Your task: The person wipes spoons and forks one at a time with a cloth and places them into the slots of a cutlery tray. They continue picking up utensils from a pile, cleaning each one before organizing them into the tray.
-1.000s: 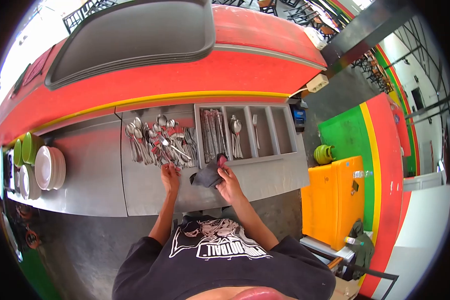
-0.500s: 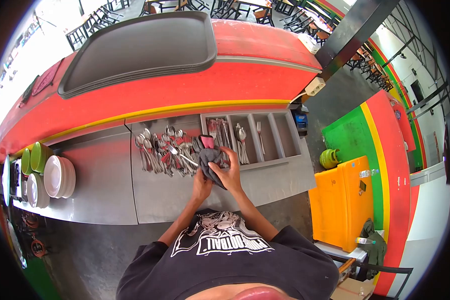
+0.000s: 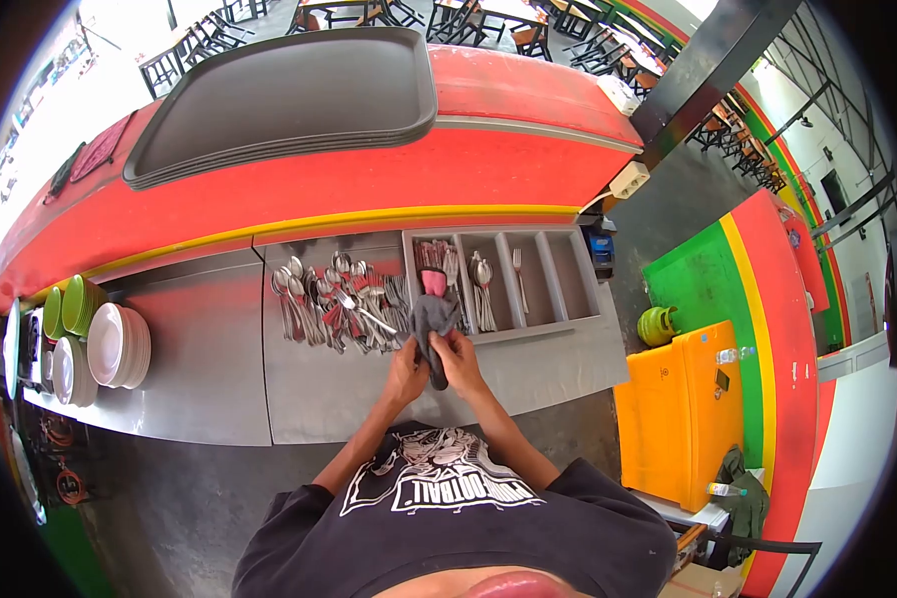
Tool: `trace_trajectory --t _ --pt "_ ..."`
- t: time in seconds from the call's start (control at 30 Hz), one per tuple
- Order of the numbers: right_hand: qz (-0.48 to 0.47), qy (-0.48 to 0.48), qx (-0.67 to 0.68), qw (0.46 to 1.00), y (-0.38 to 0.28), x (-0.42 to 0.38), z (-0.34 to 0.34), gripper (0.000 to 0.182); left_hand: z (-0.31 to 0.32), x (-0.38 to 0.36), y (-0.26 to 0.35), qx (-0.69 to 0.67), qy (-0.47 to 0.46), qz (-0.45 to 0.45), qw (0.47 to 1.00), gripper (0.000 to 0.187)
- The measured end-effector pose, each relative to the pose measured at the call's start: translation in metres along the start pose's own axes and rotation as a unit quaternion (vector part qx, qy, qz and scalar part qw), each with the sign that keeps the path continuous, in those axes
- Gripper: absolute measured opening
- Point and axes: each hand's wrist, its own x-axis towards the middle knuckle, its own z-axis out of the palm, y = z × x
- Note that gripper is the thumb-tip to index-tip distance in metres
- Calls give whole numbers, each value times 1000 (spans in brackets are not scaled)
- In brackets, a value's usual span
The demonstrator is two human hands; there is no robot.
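A dark grey cloth with a pink patch at its far end is bunched between my two hands. My left hand grips its near left side, fingers closed. My right hand pinches it from the right, close to the left one. Whether anything is wrapped inside the cloth, I cannot tell. To the left lies a loose heap of spoons and forks, with one fork on top pointing its handle at my left hand. Beyond the cloth, a grey cutlery tray holds sorted cutlery in its left compartments, including a single fork.
Stacked white plates and green bowls stand at the counter's left. Brown serving trays are piled on the red ledge. A yellow-orange box and a green gas cylinder are at the right.
Both hands have shifted closer together, and the right hand has come down toward me. The cloth has moved slightly right and now hangs longer, its dark end dangling below the fingers.
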Motion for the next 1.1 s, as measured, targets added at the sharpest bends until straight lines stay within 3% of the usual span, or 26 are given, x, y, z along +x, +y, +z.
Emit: trace_trajectory --t 0.03,0.13,0.2,0.27,0.43,0.63,0.83,0.93,1.1 --pt "0 18 22 1000 -1 1 0 24 0 0 8 2 -10 -1 1000 16" --pt "94 1 130 987 -15 4 -13 27 2 1 22 -156 -64 -49 984 10" --pt "114 -8 179 977 -30 12 -22 26 3 -1 24 -168 -106 -51 979 11" --pt "41 57 206 976 -35 25 -15 26 0 -6 23 -180 -144 -56 972 15" --pt "33 38 211 976 -40 49 -20 24 -15 -20 36 -163 -128 -55 977 17" --pt "97 -4 261 960 -59 58 -11 30 -24 -27 30 -147 -94 -55 983 14" --pt "134 -17 295 946 -45 77 -45 33 -8 -30 33 -88 -83 -62 991 20" --pt "117 -16 306 945 -55 74 -60 31 19 -28 47 -15 -9 -29 999 21" --pt "89 11 309 947 -84 61 -99 37 63 -18 78 186 34 -12 982 30"
